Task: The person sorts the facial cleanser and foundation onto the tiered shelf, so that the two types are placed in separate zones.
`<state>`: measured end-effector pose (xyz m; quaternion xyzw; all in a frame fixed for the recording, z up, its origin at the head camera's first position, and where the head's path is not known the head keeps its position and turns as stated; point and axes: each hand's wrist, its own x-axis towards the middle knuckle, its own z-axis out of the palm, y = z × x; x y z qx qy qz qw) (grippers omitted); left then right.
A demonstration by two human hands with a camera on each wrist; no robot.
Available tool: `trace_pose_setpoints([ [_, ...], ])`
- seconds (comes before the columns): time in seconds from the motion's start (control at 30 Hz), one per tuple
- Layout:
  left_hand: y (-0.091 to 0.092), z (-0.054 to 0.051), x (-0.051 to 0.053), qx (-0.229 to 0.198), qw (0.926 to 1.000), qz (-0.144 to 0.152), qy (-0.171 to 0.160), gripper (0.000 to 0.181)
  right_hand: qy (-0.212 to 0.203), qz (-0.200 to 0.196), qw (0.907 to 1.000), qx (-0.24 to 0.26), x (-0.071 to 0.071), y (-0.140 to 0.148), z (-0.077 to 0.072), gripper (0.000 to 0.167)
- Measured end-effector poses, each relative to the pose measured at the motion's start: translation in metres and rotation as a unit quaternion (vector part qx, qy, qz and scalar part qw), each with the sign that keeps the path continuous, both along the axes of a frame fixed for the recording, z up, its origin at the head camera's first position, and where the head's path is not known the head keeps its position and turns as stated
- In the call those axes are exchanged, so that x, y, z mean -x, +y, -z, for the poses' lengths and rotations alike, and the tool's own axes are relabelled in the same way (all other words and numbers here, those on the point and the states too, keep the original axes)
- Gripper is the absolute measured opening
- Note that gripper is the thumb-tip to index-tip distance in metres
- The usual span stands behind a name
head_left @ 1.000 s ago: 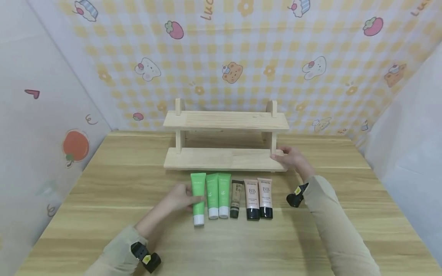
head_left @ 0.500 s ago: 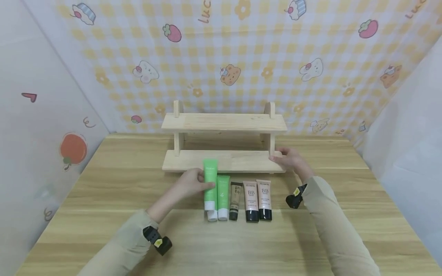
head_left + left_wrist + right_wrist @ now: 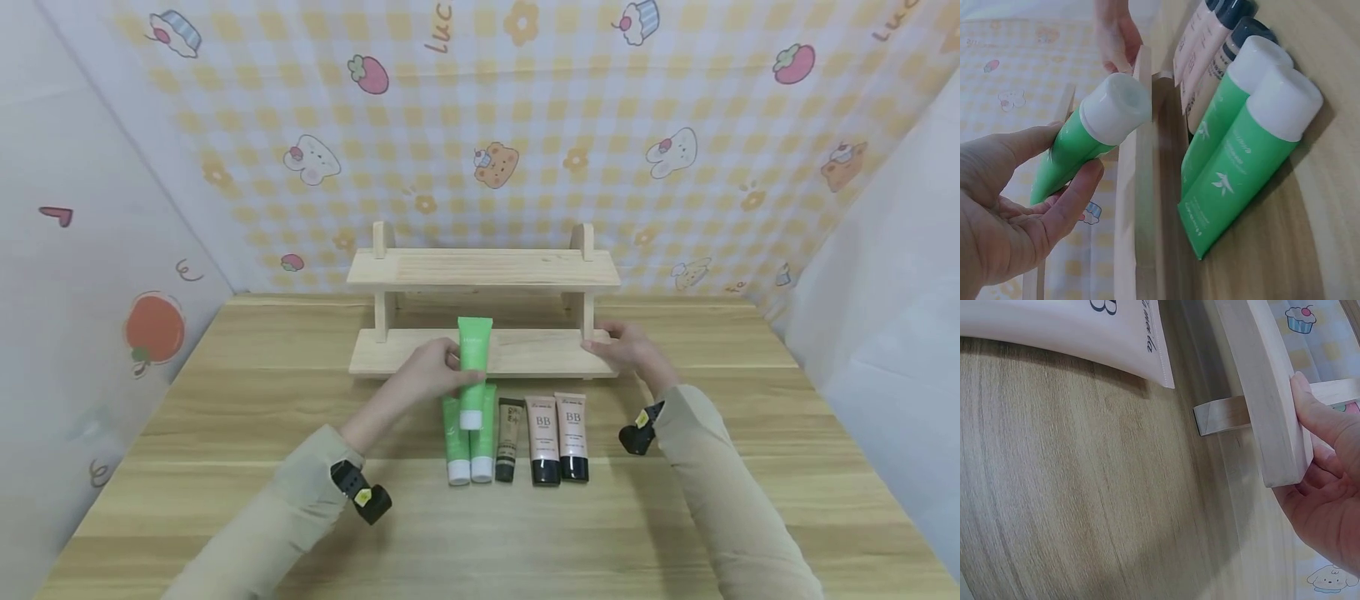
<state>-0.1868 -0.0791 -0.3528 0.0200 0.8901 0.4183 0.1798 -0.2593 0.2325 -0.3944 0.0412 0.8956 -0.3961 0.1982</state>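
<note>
In the head view my left hand (image 3: 431,371) pinches a green squeeze tube (image 3: 475,354) with a white cap, held up at the front edge of the wooden shelf's lower board (image 3: 540,354). The left wrist view shows thumb and fingers round the green tube (image 3: 1069,153), its cap toward the camera. My right hand (image 3: 630,350) grips the right end of that lower board; in the right wrist view the thumb lies on one face of the board (image 3: 1272,419) and fingers go behind it. Two more green tubes (image 3: 1229,181) lie on the table below the left hand.
Right of the green tubes lie a small brown-gold tube (image 3: 508,437) and two pink BB cream tubes (image 3: 543,437) with black caps. The shelf's upper board (image 3: 480,267) overhangs behind. A patterned cloth (image 3: 420,125) hangs at the back of the wooden table (image 3: 247,400).
My left hand has lifted the green tube off the table and carried it right and forward to the lower board. My right hand stays on the board's end.
</note>
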Motion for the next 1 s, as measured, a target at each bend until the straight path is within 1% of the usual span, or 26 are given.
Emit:
trace_pose_setpoints([
  [0.17, 0.002, -0.007, 0.005, -0.009, 0.9999, 0.004, 0.01, 0.057, 0.001, -0.003, 1.0, -0.002, -0.001, -0.003, -0.001, 0.072],
  [0.27, 0.004, -0.012, 0.009, -0.017, 0.9998, 0.001, 0.009, 0.059, 0.003, -0.002, 1.0, 0.0, -0.001, -0.003, 0.0, 0.071],
  [0.37, 0.006, -0.016, 0.012, -0.013, 0.9998, 0.0, 0.014, 0.059, 0.002, -0.005, 1.0, 0.001, -0.001, -0.003, 0.0, 0.072],
  [0.5, 0.009, -0.021, 0.018, -0.006, 0.9998, 0.008, 0.018, 0.059, 0.005, -0.006, 1.0, 0.005, -0.001, -0.001, -0.001, 0.071],
  [0.57, 0.01, -0.023, 0.02, -0.01, 0.9997, 0.011, 0.017, 0.06, 0.008, -0.004, 0.9999, 0.007, -0.001, -0.001, -0.002, 0.069],
  [0.8, 0.012, -0.034, 0.025, -0.013, 0.9994, 0.015, 0.027, 0.056, 0.002, -0.009, 1.0, -0.001, -0.002, 0.0, -0.003, 0.071],
  [1.0, 0.015, -0.042, 0.034, -0.024, 0.9989, 0.018, 0.035, 0.054, -0.003, -0.006, 1.0, -0.001, -0.001, 0.0, -0.001, 0.074],
])
